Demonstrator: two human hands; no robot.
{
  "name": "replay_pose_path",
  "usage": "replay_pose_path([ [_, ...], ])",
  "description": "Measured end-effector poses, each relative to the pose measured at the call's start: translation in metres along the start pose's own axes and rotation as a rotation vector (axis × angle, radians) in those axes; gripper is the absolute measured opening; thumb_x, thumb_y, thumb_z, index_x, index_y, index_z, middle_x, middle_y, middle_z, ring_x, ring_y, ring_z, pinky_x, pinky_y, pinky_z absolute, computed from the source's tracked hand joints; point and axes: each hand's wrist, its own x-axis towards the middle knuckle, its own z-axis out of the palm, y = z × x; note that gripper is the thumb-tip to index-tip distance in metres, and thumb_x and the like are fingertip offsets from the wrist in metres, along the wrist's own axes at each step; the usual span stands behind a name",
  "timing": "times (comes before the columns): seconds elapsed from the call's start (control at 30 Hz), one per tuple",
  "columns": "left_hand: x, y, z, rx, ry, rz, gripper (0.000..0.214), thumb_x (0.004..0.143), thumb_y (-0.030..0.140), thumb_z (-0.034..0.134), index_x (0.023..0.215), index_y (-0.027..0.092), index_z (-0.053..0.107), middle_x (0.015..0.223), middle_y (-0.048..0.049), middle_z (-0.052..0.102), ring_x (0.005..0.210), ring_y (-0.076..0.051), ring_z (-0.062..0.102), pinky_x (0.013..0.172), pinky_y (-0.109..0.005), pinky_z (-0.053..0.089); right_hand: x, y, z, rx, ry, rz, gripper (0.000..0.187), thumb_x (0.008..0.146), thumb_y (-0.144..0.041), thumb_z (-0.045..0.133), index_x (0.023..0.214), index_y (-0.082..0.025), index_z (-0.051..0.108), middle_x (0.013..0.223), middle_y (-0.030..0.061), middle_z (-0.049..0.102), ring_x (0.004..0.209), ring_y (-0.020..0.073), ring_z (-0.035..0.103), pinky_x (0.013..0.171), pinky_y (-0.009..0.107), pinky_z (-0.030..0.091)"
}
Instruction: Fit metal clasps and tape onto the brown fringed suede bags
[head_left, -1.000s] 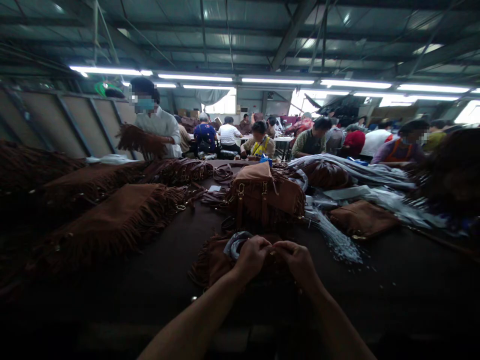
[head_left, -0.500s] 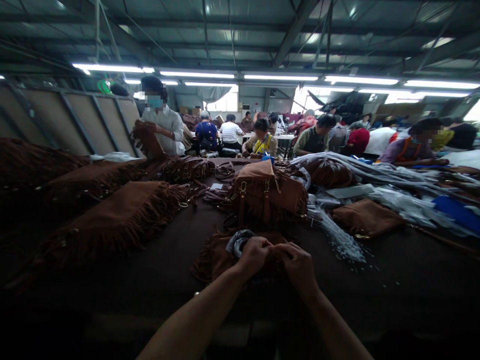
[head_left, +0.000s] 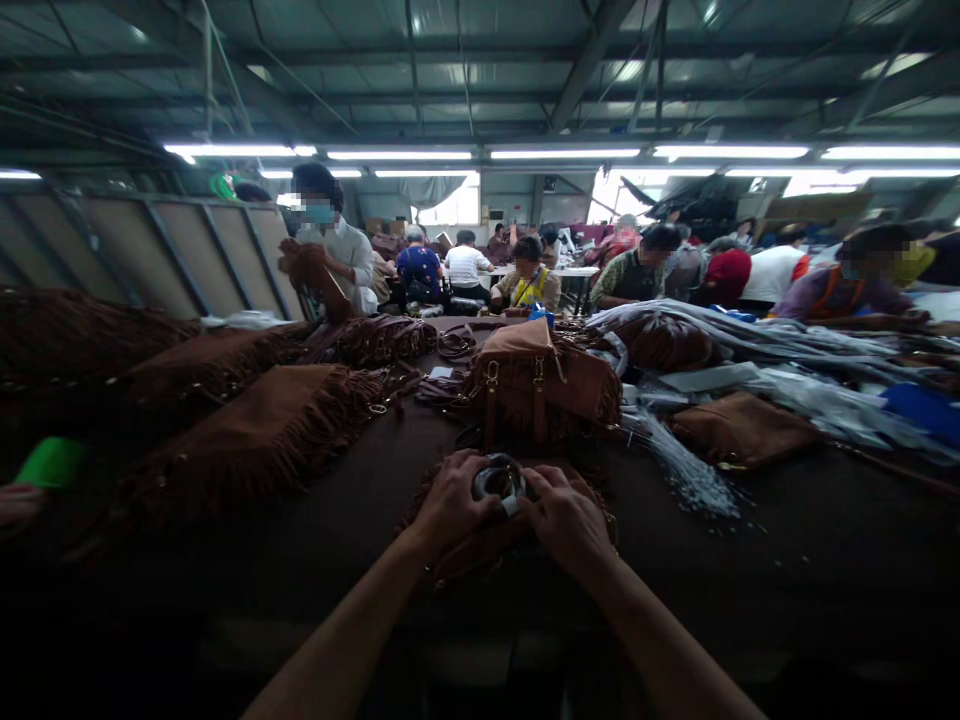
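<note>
A coil [head_left: 501, 462], looking like a strap wound in clear plastic, lies on a brown fringed bag [head_left: 472, 553] in front of me. My left hand [head_left: 452, 503] is closed on the coil's left side, with thumb and fingers curled against it. From the right, my right hand [head_left: 568, 512] grips the same coil, its thumb close to a small white piece [head_left: 510, 505] at the front. Both hands hide much of the bag beneath. Just beyond them stands a brown bag with buckled straps [head_left: 544, 385].
Fringed bags [head_left: 251, 425] are laid out at the left. On the right are a flat brown bag [head_left: 746, 428], a bundle of white ties [head_left: 686, 465] and plastic wrap. A blurred green object [head_left: 51, 462] is beside another person's hand at the left edge. Several people work beyond.
My hands have moved apart, from pinching together right of the coil to holding it from both sides. A green object and another person's hand have come into view at left.
</note>
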Motion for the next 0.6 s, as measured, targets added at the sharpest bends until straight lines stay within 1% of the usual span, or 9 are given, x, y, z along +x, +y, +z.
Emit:
replay_pose_path([
  [0.03, 0.001, -0.005, 0.005, 0.002, 0.039, -0.063, 0.045, 0.077, 0.035, 0.065, 0.118, 0.018, 0.059, 0.124, -0.0104, 0.056, 0.115, -0.024, 0.052, 0.097, -0.035, 0.041, 0.005, -0.007, 0.003, -0.040, -0.016, 0.041, 0.045, 0.090, -0.051, 0.044, 0.128, -0.027, 0.053, 0.119, 0.0083, 0.062, 0.095, 0.0237, 0.064, 0.075, 0.032, 0.046],
  [0.1, 0.006, -0.010, 0.017, 0.016, 0.014, -0.174, 0.042, 0.081, 0.034, 0.060, 0.119, 0.015, 0.057, 0.119, -0.0121, 0.059, 0.107, -0.023, 0.057, 0.092, -0.034, 0.043, 0.018, -0.019, 0.010, -0.102, -0.057, 0.150, 0.055, 0.087, -0.059, 0.043, 0.123, -0.020, 0.056, 0.102, 0.0120, 0.068, 0.090, 0.0275, 0.066, 0.073, 0.035, 0.046],
  [0.17, 0.011, -0.009, 0.026, 0.029, -0.065, -0.180, 0.035, 0.082, 0.029, 0.058, 0.114, 0.015, 0.060, 0.111, -0.0114, 0.064, 0.103, -0.023, 0.060, 0.090, -0.032, 0.044, 0.031, -0.025, 0.019, -0.130, -0.115, 0.224, 0.054, 0.081, -0.059, 0.052, 0.113, -0.015, 0.059, 0.090, 0.0137, 0.070, 0.089, 0.0293, 0.066, 0.074, 0.035, 0.046],
  [0.23, 0.014, -0.005, 0.031, 0.016, -0.048, -0.139, 0.030, 0.082, 0.024, 0.058, 0.111, 0.015, 0.062, 0.109, -0.0105, 0.065, 0.105, -0.022, 0.059, 0.092, -0.031, 0.042, 0.042, -0.024, 0.027, -0.102, -0.161, 0.269, 0.046, 0.073, -0.048, 0.064, 0.103, -0.013, 0.063, 0.089, 0.0157, 0.070, 0.091, 0.0298, 0.066, 0.075, 0.034, 0.046],
  [0.33, 0.012, 0.004, 0.025, -0.083, 0.018, -0.081, 0.031, 0.083, 0.025, 0.058, 0.112, 0.017, 0.062, 0.112, -0.0092, 0.064, 0.108, -0.020, 0.057, 0.096, -0.030, 0.040, 0.050, -0.013, 0.028, 0.009, -0.176, 0.303, 0.035, 0.069, -0.034, 0.066, 0.097, -0.013, 0.066, 0.093, 0.0169, 0.070, 0.092, 0.0288, 0.066, 0.075, 0.033, 0.046],
  [0.43, -0.001, 0.010, 0.008, -0.228, 0.121, -0.127, 0.031, 0.088, 0.034, 0.051, 0.112, 0.016, 0.060, 0.111, -0.0091, 0.064, 0.102, -0.019, 0.059, 0.090, -0.030, 0.044, 0.050, 0.003, 0.017, 0.114, -0.187, 0.268, 0.034, 0.072, -0.030, 0.061, 0.102, -0.018, 0.067, 0.093, 0.0097, 0.071, 0.088, 0.0226, 0.066, 0.072, 0.028, 0.046],
  [0.5, -0.019, 0.014, -0.001, -0.221, 0.180, -0.188, 0.030, 0.091, 0.038, 0.046, 0.105, 0.016, 0.059, 0.100, -0.0078, 0.065, 0.090, -0.018, 0.061, 0.080, -0.030, 0.046, 0.046, 0.014, 0.007, 0.319, -0.139, 0.207, 0.036, 0.075, -0.030, 0.058, 0.108, -0.019, 0.065, 0.095, 0.0058, 0.071, 0.086, 0.0184, 0.065, 0.071, 0.025, 0.047],
  [0.53, -0.029, 0.016, -0.003, -0.173, 0.159, -0.178, 0.029, 0.089, 0.041, 0.049, 0.101, 0.016, 0.058, 0.095, -0.0066, 0.065, 0.086, -0.019, 0.060, 0.077, -0.030, 0.046, 0.043, 0.020, 0.002, 0.471, -0.102, 0.173, 0.038, 0.075, -0.031, 0.057, 0.111, -0.018, 0.063, 0.096, 0.0051, 0.070, 0.084, 0.0171, 0.065, 0.070, 0.024, 0.047],
  [0.6, -0.049, 0.021, -0.001, -0.026, 0.019, -0.077, 0.032, 0.076, 0.043, 0.065, 0.095, 0.018, 0.057, 0.092, -0.0048, 0.063, 0.085, -0.020, 0.059, 0.076, -0.031, 0.045, 0.033, 0.028, -0.006, 0.787, -0.050, 0.109, 0.043, 0.074, -0.034, 0.061, 0.112, -0.016, 0.061, 0.091, 0.0046, 0.069, 0.076, 0.0157, 0.062, 0.064, 0.024, 0.047],
])
